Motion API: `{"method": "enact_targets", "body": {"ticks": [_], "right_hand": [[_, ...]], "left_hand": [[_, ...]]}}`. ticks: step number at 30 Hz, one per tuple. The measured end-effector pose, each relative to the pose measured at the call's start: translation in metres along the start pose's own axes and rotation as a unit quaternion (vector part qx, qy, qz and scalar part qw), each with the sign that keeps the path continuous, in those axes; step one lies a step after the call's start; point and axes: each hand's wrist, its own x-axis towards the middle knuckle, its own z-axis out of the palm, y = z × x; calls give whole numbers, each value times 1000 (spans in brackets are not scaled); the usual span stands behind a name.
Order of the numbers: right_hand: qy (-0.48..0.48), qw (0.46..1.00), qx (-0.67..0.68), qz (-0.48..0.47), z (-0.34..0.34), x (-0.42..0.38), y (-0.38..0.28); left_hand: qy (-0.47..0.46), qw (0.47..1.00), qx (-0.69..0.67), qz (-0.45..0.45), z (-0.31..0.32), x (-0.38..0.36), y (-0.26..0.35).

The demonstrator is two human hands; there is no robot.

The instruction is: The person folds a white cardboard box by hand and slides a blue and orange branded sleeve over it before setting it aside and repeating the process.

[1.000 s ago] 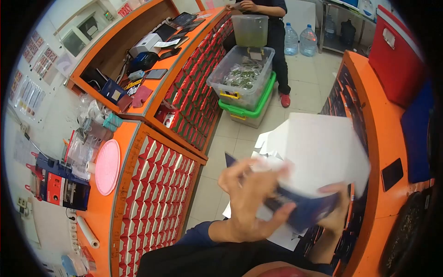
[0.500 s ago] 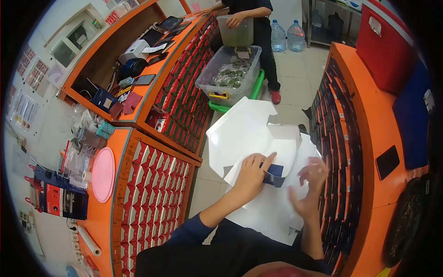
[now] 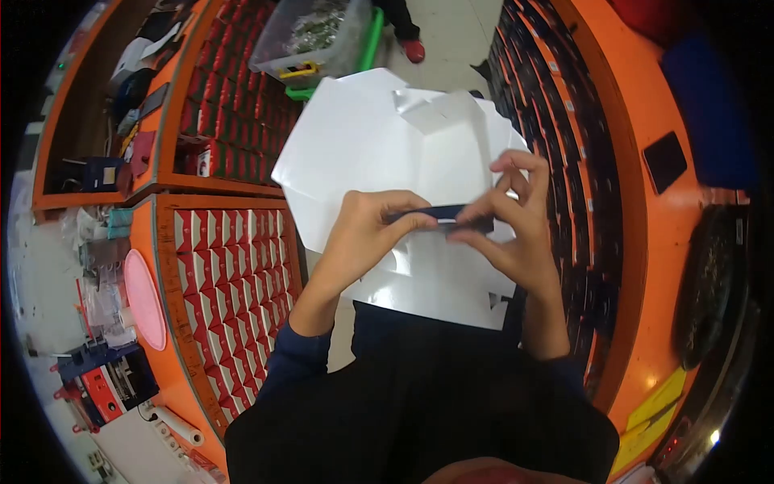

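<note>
A small dark blue carton [image 3: 442, 213], seen edge-on, is held level between my two hands. My left hand [image 3: 372, 232] pinches its left end with thumb and fingers. At its right end my right hand [image 3: 518, 219] grips it between thumb and forefinger, with the other fingers curled above; this hand is slightly blurred. Beneath lies a large glossy white board [image 3: 347, 137] across my lap, with an open white box shape [image 3: 451, 153] standing on it just beyond my hands.
Stacked red and white boxes [image 3: 242, 290] fill the left shelves, dark boxes [image 3: 548, 153] the right ones. Ahead stands a clear plastic bin [image 3: 266, 56] of small packets, near a person's red shoe [image 3: 414, 51]. A pink lid [image 3: 145, 298] and black phone [image 3: 665, 162] rest on the orange counters.
My right hand has come in from the right and taken hold of the blue carton, which is turned edge-on. My view has tilted further down.
</note>
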Motion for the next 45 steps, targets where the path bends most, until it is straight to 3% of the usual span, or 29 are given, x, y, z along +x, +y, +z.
{"method": "enact_targets", "body": {"ticks": [3,5,6,7,9,13,15,19,21,22,24,26,27,28,30,32,34,36,38,39,41,42,43,45], "right_hand": [[62,997,4,42,7,0,6],[179,978,66,86,5,2,7],[181,978,64,84,4,4,7],[113,992,29,39,2,6,7],[-2,999,-19,-45,-4,13,3],[-84,995,-58,-12,-5,18,-5],[-170,974,-150,-7,-4,19,-8],[-126,975,-179,-37,2,22,-8],[-217,964,-152,-19,-3,24,-4],[-213,965,-154,-20,-3,25,-3],[-243,963,-112,-19,-3,27,-2],[-216,967,-119,-55,-2,23,2],[-63,983,-89,-150,5,8,14],[94,963,-48,-247,15,1,25],[373,903,-31,-212,46,-1,22],[356,896,-37,-265,41,-8,26],[339,884,-47,-319,37,-17,30],[81,927,-141,-337,41,-25,35],[84,915,-113,-377,44,-16,31],[100,940,-141,-295,41,-8,19],[101,969,-169,-152,34,1,-2],[63,978,-165,-111,29,-2,-1],[79,957,-218,-176,24,1,3],[188,951,-127,-211,26,6,13]], "left_hand": [[29,999,30,-13,3,3,5],[32,999,26,8,4,3,6],[39,999,20,23,3,3,6],[37,999,20,25,1,5,7],[40,989,92,112,-3,7,7],[5,985,87,149,-10,10,3],[-12,979,117,166,-12,10,3],[-38,977,145,150,-12,7,4],[-15,984,139,108,-12,8,4],[-15,984,141,111,-13,7,5],[-15,919,367,144,-14,0,8],[-11,931,343,122,-11,-1,16],[-1,978,171,123,-10,2,14],[16,992,-1,125,-14,3,14],[23,995,5,95,-17,0,21],[79,988,-86,99,-10,3,25],[80,983,-134,100,-6,5,24],[106,969,-217,60,-1,5,24],[110,963,-230,85,19,6,20],[100,962,-249,51,27,0,28],[110,942,-295,114,37,2,39],[90,952,-273,105,33,1,48],[99,957,-242,127,32,2,49],[110,960,-207,152,33,2,48]]}}
